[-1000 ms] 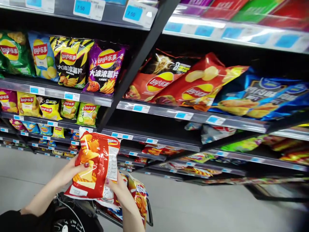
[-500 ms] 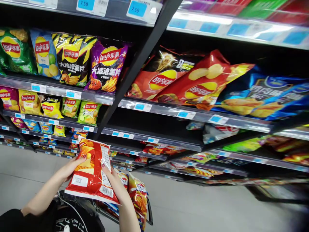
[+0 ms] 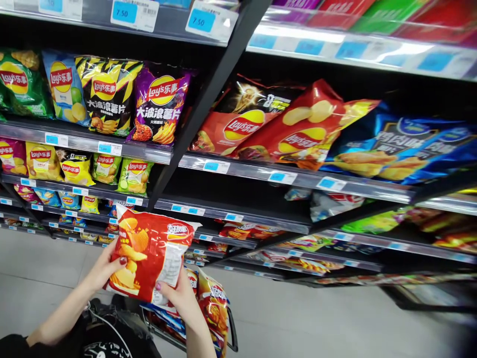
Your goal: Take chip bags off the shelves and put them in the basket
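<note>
A red snack bag (image 3: 147, 248) is held up below the shelf (image 3: 82, 143) in front of me. The left hand (image 3: 102, 271) pinches it at eight o'clock, the right hand (image 3: 179, 294) at five. Orange packets (image 3: 215, 304) sit at four; a purple bag (image 3: 161, 107) stands at twelve.

We look through one camera, worn on the person's head and facing forward and steeply down, so the left forearm (image 3: 61, 313) and right forearm (image 3: 201, 335) enter from our bottom edge and the red bag (image 3: 149, 248) sits near us, left of centre and below the middle. Our view meets the snack shelves (image 3: 231, 191) at a slant: a price rail (image 3: 96, 17) runs close along the top, the lower tiers shrink away beneath us toward the grey floor (image 3: 283, 318), and the right edge blurs.
</note>
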`<state>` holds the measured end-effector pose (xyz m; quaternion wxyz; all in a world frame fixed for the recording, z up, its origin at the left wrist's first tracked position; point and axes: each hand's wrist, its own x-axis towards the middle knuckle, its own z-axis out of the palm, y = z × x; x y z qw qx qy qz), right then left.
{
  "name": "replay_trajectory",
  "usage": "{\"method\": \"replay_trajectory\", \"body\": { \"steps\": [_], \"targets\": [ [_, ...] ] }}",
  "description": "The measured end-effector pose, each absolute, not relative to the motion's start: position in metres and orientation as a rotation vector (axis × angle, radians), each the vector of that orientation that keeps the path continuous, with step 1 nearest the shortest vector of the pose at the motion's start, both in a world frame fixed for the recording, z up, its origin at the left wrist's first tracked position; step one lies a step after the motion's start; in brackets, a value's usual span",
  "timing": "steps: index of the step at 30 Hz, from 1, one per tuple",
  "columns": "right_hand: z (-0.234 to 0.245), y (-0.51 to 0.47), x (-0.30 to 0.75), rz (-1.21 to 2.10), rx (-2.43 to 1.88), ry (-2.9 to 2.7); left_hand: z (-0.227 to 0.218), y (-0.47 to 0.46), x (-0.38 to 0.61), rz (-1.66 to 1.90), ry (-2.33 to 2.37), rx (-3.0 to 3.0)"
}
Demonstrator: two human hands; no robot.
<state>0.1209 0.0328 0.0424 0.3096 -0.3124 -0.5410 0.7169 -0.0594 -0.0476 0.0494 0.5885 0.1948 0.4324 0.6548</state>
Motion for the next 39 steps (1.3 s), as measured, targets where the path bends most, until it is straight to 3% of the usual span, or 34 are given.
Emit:
{"method": "replay_trajectory", "body": {
  "steps": [8,18,31,35,39],
  "targets": [
    [0.047,0.022,0.128,1.964,-0.825,-1.309,0.044,-0.052,-0.058,1.595,1.066,0.630],
    [0.064,0.023,0.118,2.105,-0.908,-1.117,0.063,-0.040,-0.047,1.390,1.091,0.131],
    [0.052,0.022,0.112,2.258,-1.108,-0.888,0.049,-0.033,-0.054,1.323,1.144,0.074],
    [0.055,0.024,0.117,2.168,-1.110,-1.024,0.042,-0.033,-0.054,1.339,1.221,0.198],
    [0.061,0.022,0.116,1.565,-1.319,-1.512,0.043,-0.040,-0.045,1.499,1.576,0.604]
  ]
}}
